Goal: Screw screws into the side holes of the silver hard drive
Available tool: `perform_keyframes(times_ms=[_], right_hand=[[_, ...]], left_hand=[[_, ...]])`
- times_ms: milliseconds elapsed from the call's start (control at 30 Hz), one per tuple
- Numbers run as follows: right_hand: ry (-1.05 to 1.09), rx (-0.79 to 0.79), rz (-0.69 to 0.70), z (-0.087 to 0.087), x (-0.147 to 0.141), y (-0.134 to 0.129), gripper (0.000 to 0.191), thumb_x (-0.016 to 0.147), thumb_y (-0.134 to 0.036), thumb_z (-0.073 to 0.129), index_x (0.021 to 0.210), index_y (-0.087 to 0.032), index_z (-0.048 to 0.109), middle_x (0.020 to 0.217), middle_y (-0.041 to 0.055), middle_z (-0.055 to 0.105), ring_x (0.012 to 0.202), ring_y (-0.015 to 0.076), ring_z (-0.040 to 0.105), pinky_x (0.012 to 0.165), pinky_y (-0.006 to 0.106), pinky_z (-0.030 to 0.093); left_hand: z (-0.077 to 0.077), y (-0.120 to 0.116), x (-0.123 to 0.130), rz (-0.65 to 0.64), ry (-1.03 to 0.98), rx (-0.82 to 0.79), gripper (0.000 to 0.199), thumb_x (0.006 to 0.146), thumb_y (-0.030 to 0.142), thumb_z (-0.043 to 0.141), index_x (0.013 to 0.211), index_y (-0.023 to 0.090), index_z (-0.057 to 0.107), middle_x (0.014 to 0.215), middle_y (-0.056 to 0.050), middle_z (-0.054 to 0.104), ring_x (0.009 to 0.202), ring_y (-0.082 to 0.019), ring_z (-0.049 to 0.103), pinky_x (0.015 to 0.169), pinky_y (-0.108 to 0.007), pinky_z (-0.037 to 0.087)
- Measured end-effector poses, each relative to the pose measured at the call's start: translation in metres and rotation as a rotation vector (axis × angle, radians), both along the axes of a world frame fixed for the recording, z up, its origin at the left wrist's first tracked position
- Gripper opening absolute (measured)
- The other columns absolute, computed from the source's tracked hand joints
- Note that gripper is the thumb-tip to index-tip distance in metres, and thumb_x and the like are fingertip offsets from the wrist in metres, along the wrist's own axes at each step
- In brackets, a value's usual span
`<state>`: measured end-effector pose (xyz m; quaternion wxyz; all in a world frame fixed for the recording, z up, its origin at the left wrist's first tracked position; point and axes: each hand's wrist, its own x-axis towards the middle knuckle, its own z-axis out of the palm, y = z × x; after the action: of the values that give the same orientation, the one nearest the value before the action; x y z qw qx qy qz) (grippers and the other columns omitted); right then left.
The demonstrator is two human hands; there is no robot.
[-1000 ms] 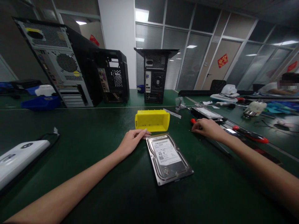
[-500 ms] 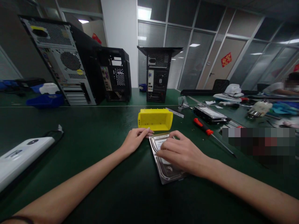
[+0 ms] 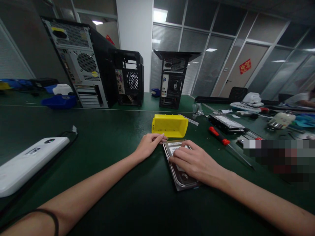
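A silver hard drive [image 3: 183, 178] lies flat on the green table in front of me. My right hand [image 3: 194, 162] rests on top of it, fingers spread over the label and covering most of it. My left hand [image 3: 150, 144] sits at the drive's far left corner with its fingertips touching the edge. A yellow plastic bin [image 3: 169, 126] stands just beyond both hands.
A red-handled screwdriver [image 3: 219, 136] and a second hard drive [image 3: 227, 123] lie to the right. Three computer towers [image 3: 81, 64] [image 3: 129, 78] [image 3: 173, 78] stand at the back. A white device [image 3: 27, 160] lies at left, a blue bin [image 3: 59, 101] behind it. A person sits at far right.
My right hand came from beside the screwdriver over to the hard drive and now lies on it. My left hand stayed at the drive's corner. The view shifted slightly left.
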<state>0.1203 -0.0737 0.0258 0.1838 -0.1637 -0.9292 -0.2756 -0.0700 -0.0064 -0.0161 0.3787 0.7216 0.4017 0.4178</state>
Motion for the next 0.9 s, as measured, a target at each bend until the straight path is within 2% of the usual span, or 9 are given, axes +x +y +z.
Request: perform_keyframes(times_ms=[900], right_hand=[[0.009,-0.105,-0.028,-0.0022,0.0062,0.0046,0.019,0.089,-0.014,0.042,0.091,-0.014,0.06,0.082,0.0022,0.058,0.077,0.0131,0.048,0.079,0.031,0.036]], left_hand=[[0.0,0.0035,0.0007,-0.011,0.023,-0.012,0.034,0.088,0.039,0.048,0.095,0.014,0.069,0.093,-0.007,0.071,0.087,-0.022,0.064,0.081,-0.032,0.048]])
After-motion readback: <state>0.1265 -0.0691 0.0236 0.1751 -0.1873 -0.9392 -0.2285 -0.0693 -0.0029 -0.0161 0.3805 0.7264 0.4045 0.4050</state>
